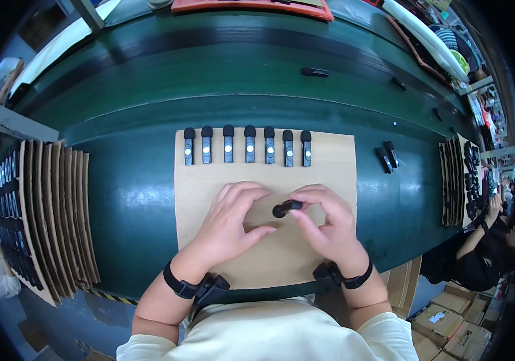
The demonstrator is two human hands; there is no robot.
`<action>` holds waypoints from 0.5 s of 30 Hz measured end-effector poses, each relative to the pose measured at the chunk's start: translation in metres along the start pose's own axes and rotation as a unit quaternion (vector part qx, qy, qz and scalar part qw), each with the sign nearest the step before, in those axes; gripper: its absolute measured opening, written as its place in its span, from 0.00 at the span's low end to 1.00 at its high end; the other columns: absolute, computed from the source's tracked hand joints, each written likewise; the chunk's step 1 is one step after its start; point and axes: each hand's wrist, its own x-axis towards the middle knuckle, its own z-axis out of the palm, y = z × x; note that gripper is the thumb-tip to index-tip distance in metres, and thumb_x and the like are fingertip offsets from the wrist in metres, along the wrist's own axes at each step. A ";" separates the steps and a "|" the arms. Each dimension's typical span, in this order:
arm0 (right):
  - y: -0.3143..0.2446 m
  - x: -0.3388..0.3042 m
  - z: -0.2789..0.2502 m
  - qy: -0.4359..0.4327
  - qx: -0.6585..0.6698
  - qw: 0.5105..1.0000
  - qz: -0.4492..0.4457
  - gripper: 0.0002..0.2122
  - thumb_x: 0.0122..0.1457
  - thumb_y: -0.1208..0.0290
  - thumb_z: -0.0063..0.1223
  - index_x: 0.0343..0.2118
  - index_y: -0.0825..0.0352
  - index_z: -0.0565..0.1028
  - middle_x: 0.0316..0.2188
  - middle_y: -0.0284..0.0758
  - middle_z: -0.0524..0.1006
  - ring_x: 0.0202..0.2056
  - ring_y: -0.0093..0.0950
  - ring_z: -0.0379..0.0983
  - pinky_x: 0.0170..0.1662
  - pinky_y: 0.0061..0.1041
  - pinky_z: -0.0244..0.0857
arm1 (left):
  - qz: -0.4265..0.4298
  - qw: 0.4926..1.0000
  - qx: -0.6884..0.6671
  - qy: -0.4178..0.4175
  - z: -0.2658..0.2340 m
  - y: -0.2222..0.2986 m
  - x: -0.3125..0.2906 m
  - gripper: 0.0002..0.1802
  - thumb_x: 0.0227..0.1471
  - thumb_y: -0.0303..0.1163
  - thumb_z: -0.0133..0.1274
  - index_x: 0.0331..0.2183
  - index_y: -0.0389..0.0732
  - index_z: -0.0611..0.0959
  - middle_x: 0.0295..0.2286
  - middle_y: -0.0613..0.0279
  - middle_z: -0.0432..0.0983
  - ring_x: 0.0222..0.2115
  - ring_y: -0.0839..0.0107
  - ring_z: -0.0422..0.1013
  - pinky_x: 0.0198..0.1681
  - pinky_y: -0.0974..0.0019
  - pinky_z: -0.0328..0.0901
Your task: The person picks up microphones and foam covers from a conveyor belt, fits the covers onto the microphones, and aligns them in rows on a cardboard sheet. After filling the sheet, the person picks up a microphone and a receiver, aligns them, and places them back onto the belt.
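The left hand (233, 213) has its thumb and fingers apart; the right hand (332, 227) pinches a black mic (287, 207) over the cardboard (202, 188). Beyond, seven mics (249, 144) line its far edge, and a farther mic (316, 72) lies on the green surface (209, 75).

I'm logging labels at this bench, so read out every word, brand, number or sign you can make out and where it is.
No text is legible.
White label on a brown carton: too small.
Dark printing on another carton: too small, blurred.
Pale round spots on the seven lined-up devices: no readable marks.
Black device in the right hand: none readable.
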 end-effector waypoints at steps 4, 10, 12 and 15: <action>0.010 0.011 -0.034 0.001 -0.112 0.994 0.001 0.13 0.49 0.85 0.59 0.39 0.69 0.74 0.38 0.40 0.78 0.34 0.31 0.76 0.39 0.24 0.70 | 0.004 0.997 0.056 -0.044 -0.003 0.002 -0.001 0.29 0.40 0.33 0.66 0.46 0.43 0.75 0.48 0.55 0.67 0.50 0.54 0.63 0.54 0.55 0.59; 0.044 0.017 -0.070 -0.019 -0.300 0.949 -0.096 0.13 0.46 0.84 0.60 0.36 0.69 0.73 0.38 0.40 0.77 0.36 0.36 0.75 0.38 0.29 0.70 | 0.001 0.994 0.076 -0.080 -0.004 0.004 -0.002 0.26 0.42 0.33 0.65 0.45 0.42 0.76 0.50 0.54 0.65 0.52 0.53 0.61 0.55 0.53 0.57; 0.047 0.017 -0.070 -0.044 -0.329 0.935 -0.121 0.13 0.46 0.84 0.60 0.35 0.69 0.73 0.38 0.40 0.76 0.36 0.38 0.75 0.39 0.30 0.71 | -0.006 0.993 0.077 -0.086 -0.004 0.003 -0.002 0.26 0.42 0.33 0.64 0.45 0.42 0.76 0.50 0.54 0.65 0.52 0.52 0.61 0.55 0.52 0.57; 0.045 0.011 -0.068 -0.111 -0.325 0.935 -0.087 0.12 0.46 0.83 0.61 0.35 0.68 0.73 0.41 0.40 0.74 0.39 0.41 0.74 0.40 0.33 0.71 | -0.009 0.993 0.076 -0.090 -0.004 0.002 -0.003 0.25 0.43 0.33 0.64 0.44 0.42 0.76 0.51 0.53 0.64 0.53 0.52 0.60 0.56 0.52 0.56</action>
